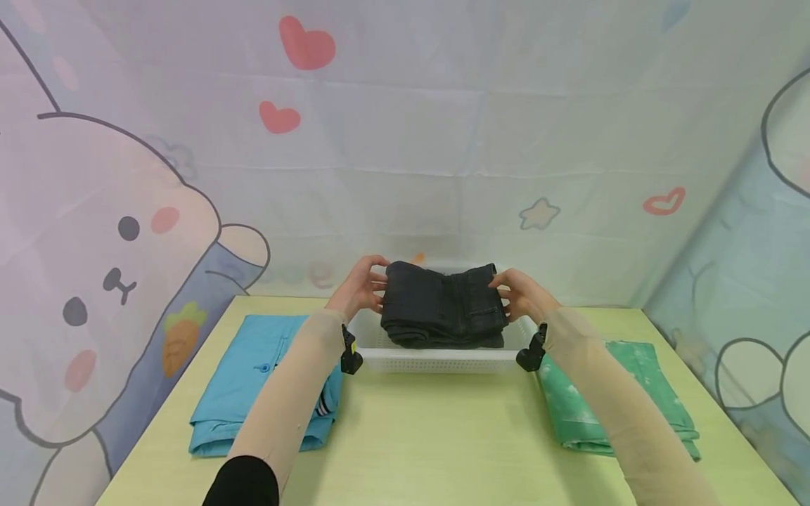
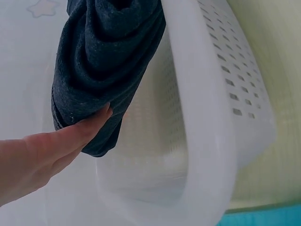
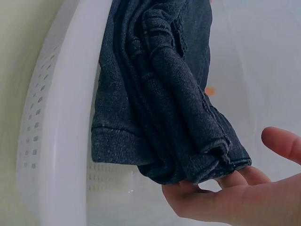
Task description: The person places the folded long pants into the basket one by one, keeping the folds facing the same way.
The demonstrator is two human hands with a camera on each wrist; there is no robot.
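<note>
Folded dark denim trousers (image 1: 446, 302) are in the white plastic basket (image 1: 443, 362), their upper part showing above its front rim. My left hand (image 1: 363, 287) is at their left end; in the left wrist view its extended fingers (image 2: 82, 134) touch the folded edge. At the other end is my right hand (image 1: 522, 294). In the right wrist view its fingers (image 3: 207, 200) lie against the underside of the denim, while the thumb (image 3: 282, 141) stands apart from it. Whether the trousers touch the basket floor, I cannot tell.
Folded blue trousers (image 1: 253, 372) lie on the table (image 1: 443, 436) left of the basket, partly behind my left forearm. A folded green garment with pale patches (image 1: 645, 386) lies to the right, partly behind my right forearm. A printed cloth (image 1: 411, 140) hangs behind the table.
</note>
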